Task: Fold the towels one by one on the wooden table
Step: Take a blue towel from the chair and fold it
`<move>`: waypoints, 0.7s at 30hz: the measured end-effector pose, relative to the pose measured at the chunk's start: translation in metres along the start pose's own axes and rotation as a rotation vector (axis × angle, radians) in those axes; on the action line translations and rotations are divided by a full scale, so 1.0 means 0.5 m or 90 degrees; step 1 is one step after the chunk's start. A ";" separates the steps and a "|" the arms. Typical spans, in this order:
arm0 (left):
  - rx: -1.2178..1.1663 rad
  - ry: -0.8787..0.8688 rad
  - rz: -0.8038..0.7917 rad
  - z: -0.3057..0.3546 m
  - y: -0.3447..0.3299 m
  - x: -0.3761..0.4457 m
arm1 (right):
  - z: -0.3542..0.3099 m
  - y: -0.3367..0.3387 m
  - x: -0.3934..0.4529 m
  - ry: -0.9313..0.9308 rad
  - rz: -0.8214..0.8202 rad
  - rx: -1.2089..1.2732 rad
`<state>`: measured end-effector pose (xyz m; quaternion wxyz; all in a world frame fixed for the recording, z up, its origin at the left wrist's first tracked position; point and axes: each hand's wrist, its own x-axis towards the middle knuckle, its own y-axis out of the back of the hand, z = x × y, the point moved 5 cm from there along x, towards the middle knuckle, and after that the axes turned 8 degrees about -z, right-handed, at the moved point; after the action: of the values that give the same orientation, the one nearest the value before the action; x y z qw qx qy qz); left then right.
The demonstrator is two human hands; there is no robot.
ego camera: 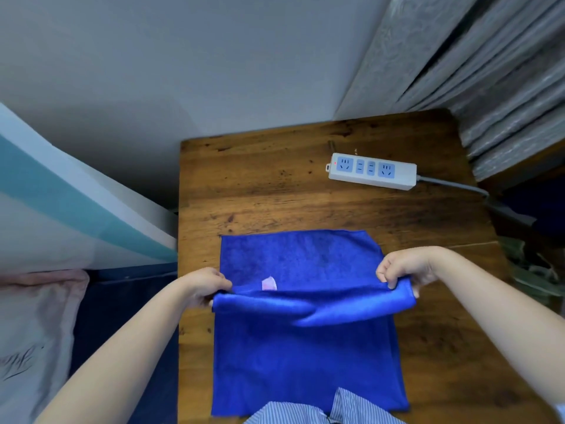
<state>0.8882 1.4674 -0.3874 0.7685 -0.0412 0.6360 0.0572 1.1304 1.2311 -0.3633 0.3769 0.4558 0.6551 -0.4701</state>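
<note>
both hands pinch a fold in the blue towel

head view: the blue towel (305, 356) lies flat on the near half of the wooden table (260, 185). the left hand (204, 286) curls its fingers tight around the left end of a raised fold. the right hand (403, 269) pinches the right end, fingers curled together over the cloth. a small pink label (269, 284) shows just beyond the fold. a white power strip (371, 171) sits far right, well apart.
</note>
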 end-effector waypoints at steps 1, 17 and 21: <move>0.005 0.013 0.014 0.000 0.001 0.000 | -0.001 0.003 -0.001 -0.012 0.012 -0.004; 0.321 -0.182 0.453 0.126 0.085 0.049 | -0.103 0.126 0.032 0.102 0.427 -0.201; 0.438 -0.190 0.440 0.134 0.092 0.059 | -0.102 0.125 0.038 0.088 0.320 -0.231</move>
<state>0.9523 1.5229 -0.4032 0.7561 0.4355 0.4780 0.1006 1.1808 1.2937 -0.3840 0.5112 0.5599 0.6188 -0.2057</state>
